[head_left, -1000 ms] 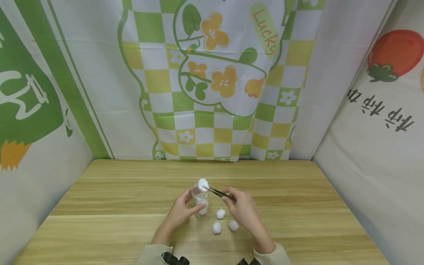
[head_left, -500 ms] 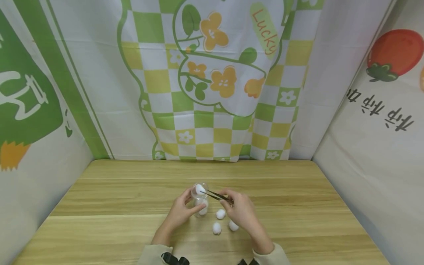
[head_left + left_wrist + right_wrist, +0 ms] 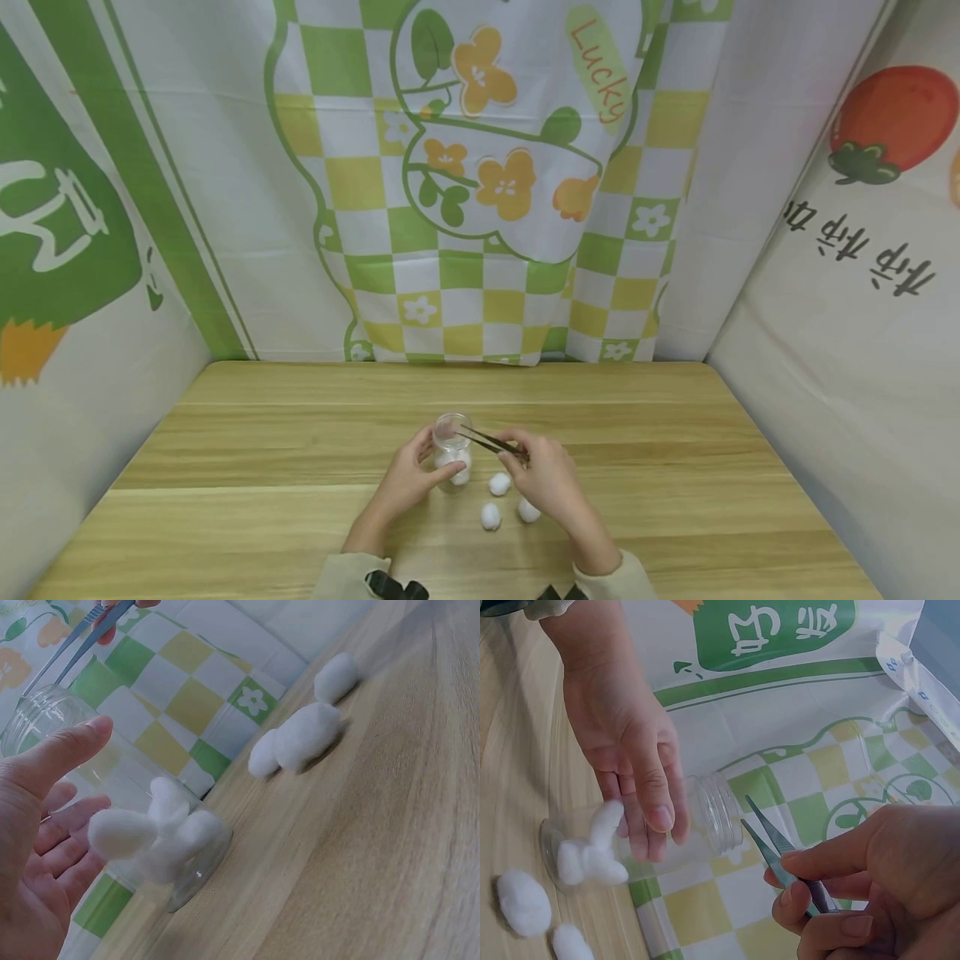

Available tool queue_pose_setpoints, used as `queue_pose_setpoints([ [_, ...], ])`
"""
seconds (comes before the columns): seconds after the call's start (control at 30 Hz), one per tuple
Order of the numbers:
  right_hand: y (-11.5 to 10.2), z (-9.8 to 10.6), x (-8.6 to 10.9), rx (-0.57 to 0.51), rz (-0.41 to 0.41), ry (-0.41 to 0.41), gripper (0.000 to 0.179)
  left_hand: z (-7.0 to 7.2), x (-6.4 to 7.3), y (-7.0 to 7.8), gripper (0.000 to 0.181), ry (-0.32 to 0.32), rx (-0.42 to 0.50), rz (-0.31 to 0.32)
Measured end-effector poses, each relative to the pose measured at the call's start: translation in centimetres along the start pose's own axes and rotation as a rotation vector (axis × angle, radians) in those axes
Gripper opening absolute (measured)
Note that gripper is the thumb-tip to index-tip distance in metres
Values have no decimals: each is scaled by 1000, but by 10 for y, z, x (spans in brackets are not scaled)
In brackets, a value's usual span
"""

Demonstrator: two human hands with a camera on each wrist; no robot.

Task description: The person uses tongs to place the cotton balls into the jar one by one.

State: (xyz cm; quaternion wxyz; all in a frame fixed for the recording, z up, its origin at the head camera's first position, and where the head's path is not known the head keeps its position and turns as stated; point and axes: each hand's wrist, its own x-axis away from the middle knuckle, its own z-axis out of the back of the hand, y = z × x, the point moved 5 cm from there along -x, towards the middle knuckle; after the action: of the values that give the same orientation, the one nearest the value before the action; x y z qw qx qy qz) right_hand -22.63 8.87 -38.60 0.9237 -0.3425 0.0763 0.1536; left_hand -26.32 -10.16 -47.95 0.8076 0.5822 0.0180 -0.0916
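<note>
A clear open-topped jar stands upright on the table, with my left hand holding it, thumb on one side and fingers on the other. Several white cotton balls lie at the bottom of the jar. My right hand pinches a pair of dark metal tweezers. Their tips are apart at the jar's mouth, nothing between them. Three loose cotton balls lie on the table: one close by the jar, another nearer me, and a third cotton ball partly behind my right hand.
The wooden table runs back to a green and yellow checkered curtain. Printed cloth walls close in the left and right sides. Beige sleeves with black wrist gear show at the bottom edge.
The tweezers went down to the jar's mouth with a cotton ball and let go of it. That ball dropped down inside the jar. My left hand has stayed on the jar.
</note>
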Motion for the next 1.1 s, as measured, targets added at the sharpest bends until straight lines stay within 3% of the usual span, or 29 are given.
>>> queue_pose_setpoints([
  [0.23,3,4,1,-22,-36,3,21,0,0,0,71,4,3,17],
  [0.43,8,6,3,-30,-57,4,21,0,1,1,71,-7,3,-3],
  [0.67,12,10,5,-3,-49,28,20,0,0,0,72,-1,2,-2],
  [1.1,23,9,10,33,-31,-6,19,0,0,0,71,-19,17,9],
])
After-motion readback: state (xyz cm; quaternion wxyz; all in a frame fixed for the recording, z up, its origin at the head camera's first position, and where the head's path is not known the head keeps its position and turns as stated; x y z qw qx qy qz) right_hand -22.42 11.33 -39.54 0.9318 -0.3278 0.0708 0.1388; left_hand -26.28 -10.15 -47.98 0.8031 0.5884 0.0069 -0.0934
